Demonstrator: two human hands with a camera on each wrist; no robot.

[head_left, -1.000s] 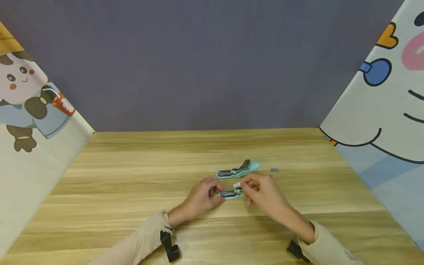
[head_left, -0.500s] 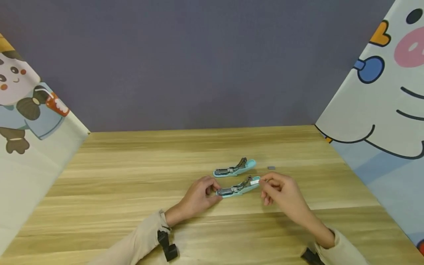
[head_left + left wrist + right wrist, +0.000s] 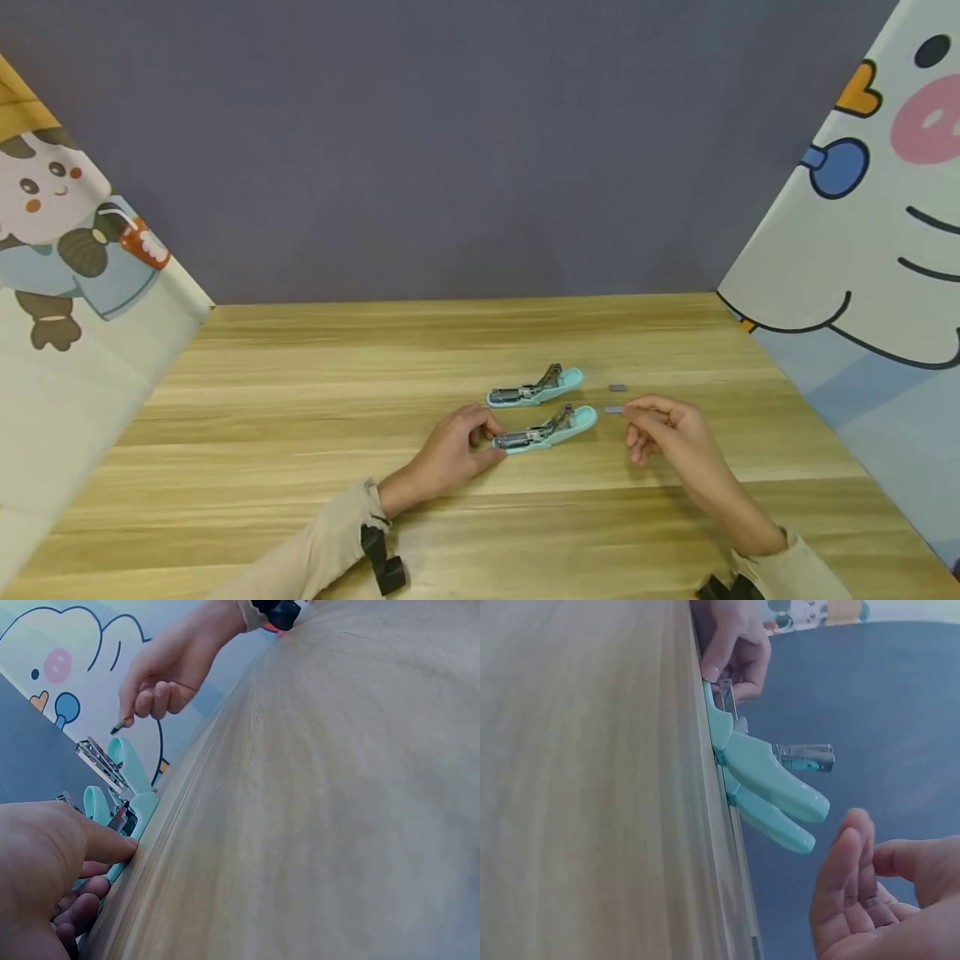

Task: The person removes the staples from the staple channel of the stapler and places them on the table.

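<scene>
Two mint-green staplers lie opened up on the wooden table, one behind the other. My left hand (image 3: 453, 446) pinches the left end of the near stapler (image 3: 577, 421) between thumb and fingers. The far stapler (image 3: 572, 379) stands just behind, untouched. To the right, my right hand (image 3: 671, 429) pinches a small grey strip of staples (image 3: 613, 409) between thumb and index finger. In the left wrist view that strip (image 3: 118, 728) is held out above the raised end of the near stapler. The right wrist view shows the right hand (image 3: 885, 892) from behind, its strip hidden by the fingers.
A second grey strip of staples (image 3: 617, 387) lies on the wooden table (image 3: 337, 358), right of the far stapler. A dark panel (image 3: 465, 150) rises at the table's back. Cartoon-printed panels (image 3: 840, 250) flank both sides.
My right hand has moved right with the strip of staples, from over the near stapler's middle to beyond its right end. The left hand keeps its hold on the stapler.
</scene>
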